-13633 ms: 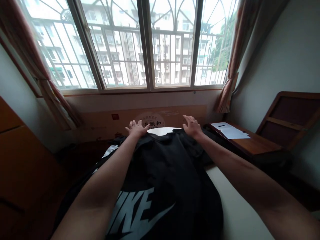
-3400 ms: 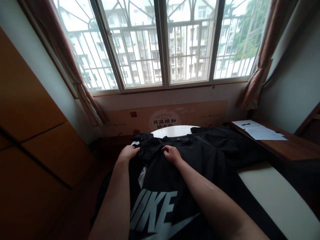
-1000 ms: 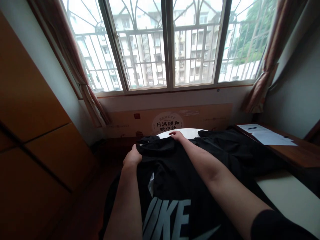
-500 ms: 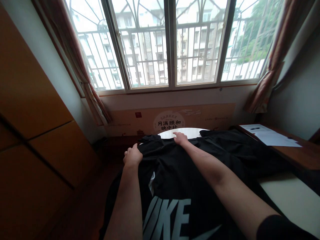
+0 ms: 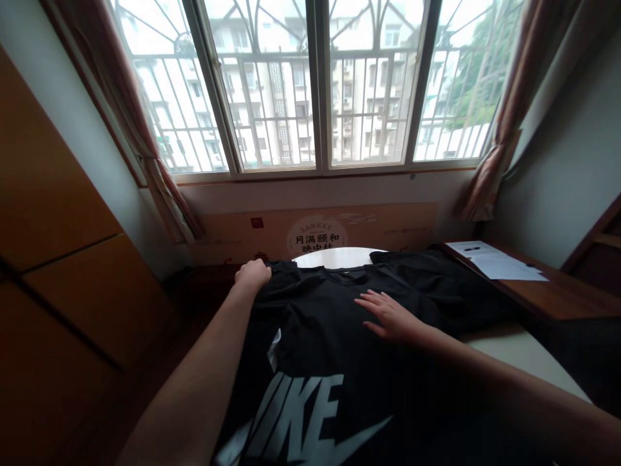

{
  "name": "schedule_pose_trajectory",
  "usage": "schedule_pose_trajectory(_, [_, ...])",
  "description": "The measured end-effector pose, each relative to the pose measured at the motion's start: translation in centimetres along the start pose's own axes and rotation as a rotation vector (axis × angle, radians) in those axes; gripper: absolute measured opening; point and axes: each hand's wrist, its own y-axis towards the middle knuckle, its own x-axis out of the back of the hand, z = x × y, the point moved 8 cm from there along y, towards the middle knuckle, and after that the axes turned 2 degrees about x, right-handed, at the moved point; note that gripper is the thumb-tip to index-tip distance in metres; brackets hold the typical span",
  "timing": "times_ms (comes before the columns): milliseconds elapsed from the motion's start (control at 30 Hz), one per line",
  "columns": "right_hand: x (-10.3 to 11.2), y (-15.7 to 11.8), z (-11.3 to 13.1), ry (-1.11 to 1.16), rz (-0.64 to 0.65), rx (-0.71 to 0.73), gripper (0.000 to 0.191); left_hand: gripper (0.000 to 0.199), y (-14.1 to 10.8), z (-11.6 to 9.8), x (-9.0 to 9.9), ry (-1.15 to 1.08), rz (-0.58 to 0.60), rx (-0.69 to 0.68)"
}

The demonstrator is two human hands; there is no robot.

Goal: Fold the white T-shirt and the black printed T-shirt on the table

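Observation:
A black T-shirt [image 5: 320, 323] with large pale grey lettering and a swoosh lies spread over a white table [image 5: 339, 257], its collar toward the window. My left hand [image 5: 253, 274] is closed on the shirt's edge at the far left, near the sleeve. My right hand [image 5: 388, 316] hovers over or rests on the right part of the chest, fingers spread, holding nothing. More black cloth stretches to the right of the collar. A small whitish patch shows on the shirt's left side.
At the right stands a brown wooden desk [image 5: 557, 298] with white papers [image 5: 499, 261] and a dark pen-like item on it. A printed cardboard panel [image 5: 407, 220] leans below the barred window. Orange-brown cabinets [image 5: 58, 259] are at the left.
My right hand has left the collar and moved right and nearer, its fingers now spread. My left hand has shifted slightly up at the shirt's left edge. The view has turned a little right.

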Motion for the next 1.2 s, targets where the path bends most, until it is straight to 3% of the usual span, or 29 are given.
schedule_pose_trajectory(167, [5.7,-1.2,-10.4,-0.050,-0.194,-0.166,0.054,0.051,2.3,0.4,-1.5,0.041,-0.019,-0.066])
schedule_pose_trajectory(233, [7.8,-0.8,-15.3,-0.082,-0.216,-0.338,0.052,0.052,2.5,0.8,-2.7,0.035,0.002,-0.072])
schedule_pose_trajectory(300, [8.9,-0.5,-19.5,-0.142,-0.185,-0.511,0.053,0.053,2.6,1.0,-3.6,0.029,0.014,-0.081])
schedule_pose_trajectory(400, [9.0,0.3,-22.9,-0.194,-0.132,-0.618,0.054,0.052,2.5,0.7,-4.2,0.030,0.003,-0.112])
schedule_pose_trajectory(633, [6.4,2.1,-24.5,-0.240,-0.025,-0.670,0.049,0.032,3.0,-1.3,-4.5,0.073,-0.046,-0.200])
schedule_pose_trajectory(733, [5.9,2.5,-24.7,-0.268,-0.019,-0.676,0.042,0.033,3.5,-1.5,-4.3,0.084,-0.067,-0.199])
schedule_pose_trajectory(1000, [5.8,2.8,-26.1,-0.295,-0.032,-0.695,0.027,0.034,4.7,-1.0,-4.4,0.136,-0.053,-0.193])
schedule_pose_trajectory(1200, [6.5,1.9,-26.3,-0.292,-0.067,-0.723,0.028,0.031,4.3,-0.8,-5.1,0.187,-0.049,-0.197])
